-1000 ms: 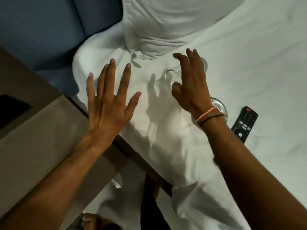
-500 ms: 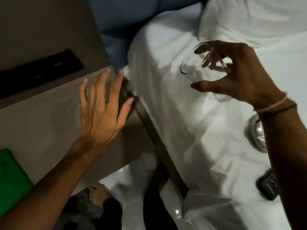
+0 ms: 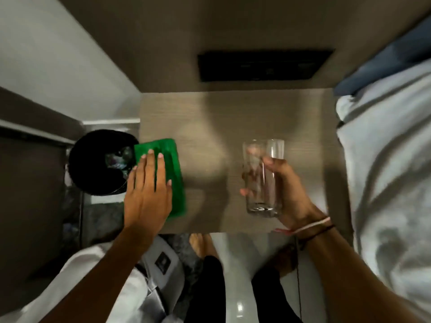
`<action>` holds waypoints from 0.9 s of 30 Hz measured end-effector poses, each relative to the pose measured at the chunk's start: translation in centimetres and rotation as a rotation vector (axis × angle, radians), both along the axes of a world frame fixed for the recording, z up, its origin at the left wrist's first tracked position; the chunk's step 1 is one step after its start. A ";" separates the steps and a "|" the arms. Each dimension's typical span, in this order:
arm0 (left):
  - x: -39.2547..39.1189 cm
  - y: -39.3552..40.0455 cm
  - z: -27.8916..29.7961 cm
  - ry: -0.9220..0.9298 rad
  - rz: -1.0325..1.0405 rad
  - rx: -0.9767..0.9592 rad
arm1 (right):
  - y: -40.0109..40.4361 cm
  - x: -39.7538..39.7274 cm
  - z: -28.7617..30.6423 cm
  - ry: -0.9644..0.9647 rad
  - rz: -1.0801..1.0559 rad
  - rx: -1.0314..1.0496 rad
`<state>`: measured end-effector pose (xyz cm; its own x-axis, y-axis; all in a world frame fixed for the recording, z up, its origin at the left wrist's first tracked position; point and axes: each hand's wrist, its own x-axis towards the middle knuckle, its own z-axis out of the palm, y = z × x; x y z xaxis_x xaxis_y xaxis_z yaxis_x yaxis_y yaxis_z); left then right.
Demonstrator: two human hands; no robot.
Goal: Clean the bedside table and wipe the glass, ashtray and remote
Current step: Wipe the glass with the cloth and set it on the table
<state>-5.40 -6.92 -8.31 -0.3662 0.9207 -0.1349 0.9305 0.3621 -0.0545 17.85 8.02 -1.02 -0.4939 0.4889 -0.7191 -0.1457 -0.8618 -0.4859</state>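
The right hand [image 3: 288,194] grasps a tall clear drinking glass [image 3: 262,178] at centre right of the frame, above the grey-brown wood-grain bedside table [image 3: 210,117], while the left hand [image 3: 147,194] lies flat, fingers extended, on a folded green cloth [image 3: 172,164] at the table's left edge. A round black bin [image 3: 93,164] stands just beside that edge at left, white bedding [image 3: 384,159] borders the right side, and a black rectangular panel [image 3: 263,65] sits on the wall above. The tabletop between cloth and glass is bare.
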 end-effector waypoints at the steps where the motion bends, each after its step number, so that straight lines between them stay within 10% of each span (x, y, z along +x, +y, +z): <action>1: -0.4 -1.1 -0.6 -0.037 0.008 -0.038 | -0.7 -0.8 -0.7 0.026 -0.013 -0.034; 21: 2.1 2.1 -6.5 -0.243 0.250 0.232 | -2.8 -3.7 -8.2 0.007 -0.066 -0.174; 27: 2.2 5.6 -1.5 -0.684 0.282 0.337 | -0.7 -1.9 -7.5 0.073 -0.173 -0.253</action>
<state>-3.17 -1.27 -9.84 -0.5274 0.8373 -0.1443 0.5901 0.4832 0.6468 15.99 7.31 -8.50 -0.4736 0.3797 -0.7947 -0.3269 -0.9136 -0.2418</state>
